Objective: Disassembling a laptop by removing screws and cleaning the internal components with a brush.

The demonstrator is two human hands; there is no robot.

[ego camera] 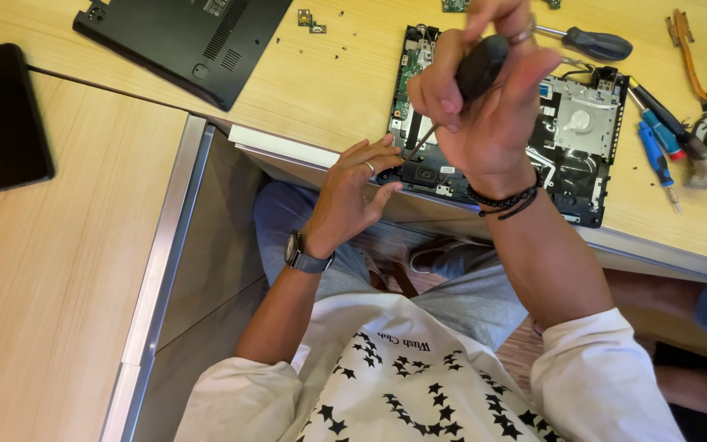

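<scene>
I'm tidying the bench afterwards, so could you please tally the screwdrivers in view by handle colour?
Black-handled screwdriver in the right hand: 1
Black-handled screwdrivers lying on the desk: 2
Blue-handled screwdriver: 1
Total: 4

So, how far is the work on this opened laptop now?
Done: the bottom cover lies apart, and loose screws are scattered on the desk. In hand: the right hand drives a screwdriver into the laptop base; the left hand steadies its edge. Left: boards remain mounted inside.
</scene>
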